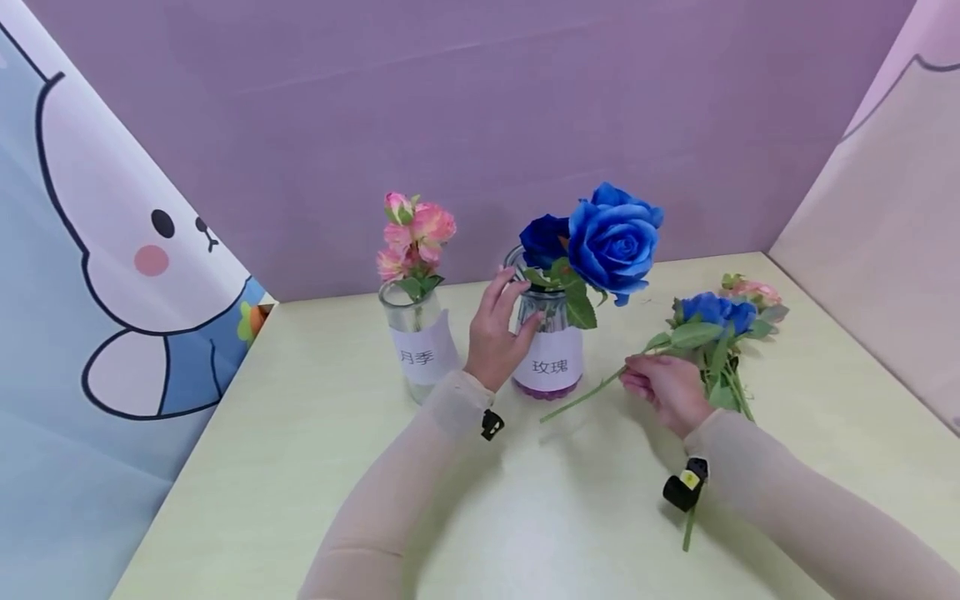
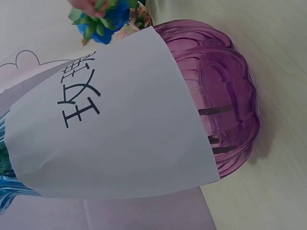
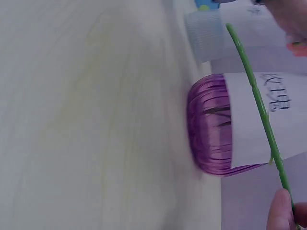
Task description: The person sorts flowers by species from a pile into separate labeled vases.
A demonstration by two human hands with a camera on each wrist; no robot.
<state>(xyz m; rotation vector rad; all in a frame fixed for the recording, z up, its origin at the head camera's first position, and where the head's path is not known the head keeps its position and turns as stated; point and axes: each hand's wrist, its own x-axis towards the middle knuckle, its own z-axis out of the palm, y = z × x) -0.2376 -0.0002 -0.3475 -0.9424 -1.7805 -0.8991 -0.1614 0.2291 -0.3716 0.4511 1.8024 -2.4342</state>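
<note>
My right hand [image 1: 667, 392] pinches the green stem [image 3: 259, 103] of a blue artificial rose [image 1: 716, 310]. The stem's bare end slants down to the left, in front of a ribbed glass vase with a purple base [image 3: 211, 127]. That vase has a white paper label [image 2: 110, 129] with dark characters and holds a large blue rose [image 1: 617, 242] and a darker one [image 1: 544, 240]. My left hand [image 1: 498, 337] is at the vase's neck, its fingers loosely spread at the rim and the thumb in front. In the left wrist view the label and purple base fill most of the picture.
To the left stands a second labelled glass vase [image 1: 420, 379] with pink flowers [image 1: 416, 233]. More stems [image 1: 738, 392] and a pale pink flower [image 1: 757, 292] lie on the pale table [image 1: 247, 467] at right. A purple backdrop [image 1: 315, 125] closes off the rear.
</note>
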